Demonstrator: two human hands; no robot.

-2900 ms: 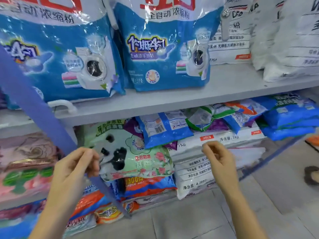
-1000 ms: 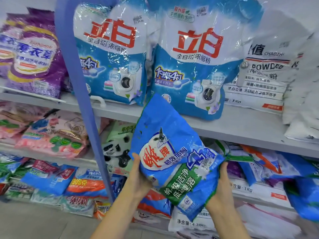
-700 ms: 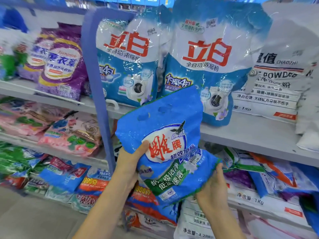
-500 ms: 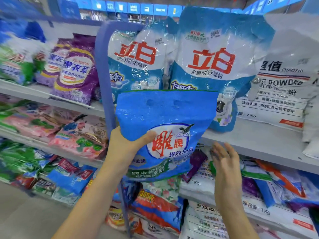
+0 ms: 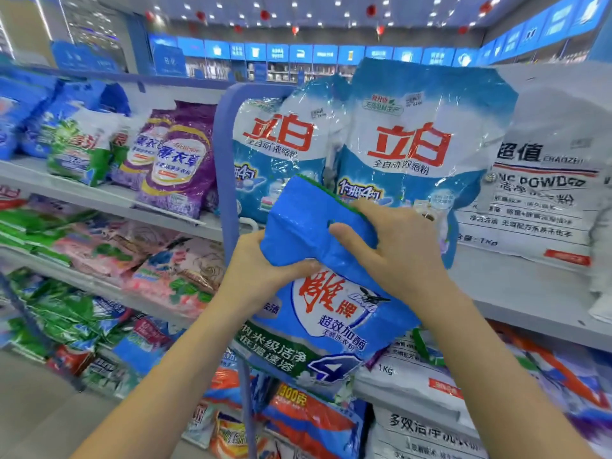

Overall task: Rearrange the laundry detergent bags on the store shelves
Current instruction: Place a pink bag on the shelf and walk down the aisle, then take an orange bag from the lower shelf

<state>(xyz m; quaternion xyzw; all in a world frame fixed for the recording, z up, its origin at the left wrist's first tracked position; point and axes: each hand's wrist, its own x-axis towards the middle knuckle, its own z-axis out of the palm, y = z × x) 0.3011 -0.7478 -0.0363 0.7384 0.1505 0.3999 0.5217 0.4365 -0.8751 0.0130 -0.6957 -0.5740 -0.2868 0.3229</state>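
A blue detergent bag (image 5: 331,313) with red characters and a green lower band is upright in the air in front of the grey shelf (image 5: 516,293). My left hand (image 5: 261,273) grips its left side just under the folded top. My right hand (image 5: 394,246) grips the top flap, thumb pressed into the front, bending it forward. Behind the bag two big blue-and-white bags (image 5: 410,154) stand on that shelf.
A blue shelf post (image 5: 225,167) rises just left of the held bag. Purple bags (image 5: 178,160) and green-and-blue bags stand on the left shelf. White powder bags (image 5: 543,180) stand at the right. Lower shelves hold several flat bags.
Earlier my hands reached to the lower shelf and lifted the blue bag out. In the last half second my right hand came up onto the bag's top and folded it forward.
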